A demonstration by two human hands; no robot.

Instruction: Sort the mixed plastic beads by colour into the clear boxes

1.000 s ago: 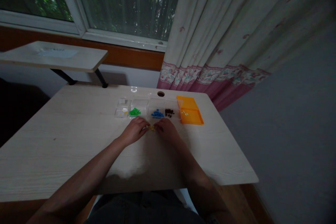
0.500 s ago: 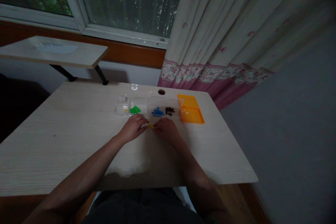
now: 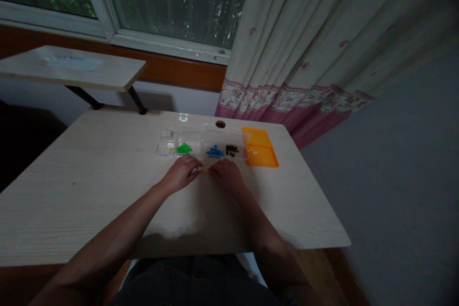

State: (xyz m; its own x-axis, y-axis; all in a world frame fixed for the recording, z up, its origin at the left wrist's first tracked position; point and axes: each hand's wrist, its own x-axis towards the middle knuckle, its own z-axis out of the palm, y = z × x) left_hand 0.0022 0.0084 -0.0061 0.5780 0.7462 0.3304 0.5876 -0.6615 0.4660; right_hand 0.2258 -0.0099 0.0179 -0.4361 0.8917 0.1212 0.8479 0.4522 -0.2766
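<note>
My left hand (image 3: 182, 173) and my right hand (image 3: 225, 173) rest on the pale wooden table (image 3: 93, 186), fingertips meeting over a small yellow piece (image 3: 205, 170). Both hands are pinched closed on it. Just beyond my fingers stands a clear compartment box (image 3: 195, 143). It holds a pile of green pieces (image 3: 184, 148), a pile of blue pieces (image 3: 215, 151), dark brown pieces (image 3: 232, 150) and a few pale yellow ones (image 3: 167, 149) at its left end.
An orange tray (image 3: 260, 154) lies right of the clear box. A cable hole (image 3: 220, 124) is in the table's far edge. A smaller side table (image 3: 71, 68) stands at the left under the window. A curtain (image 3: 304, 43) hangs at the right.
My hands have stayed together on the yellow piece, with only slight finger shifts. The view has drifted a little, so everything sits slightly higher in the picture.
</note>
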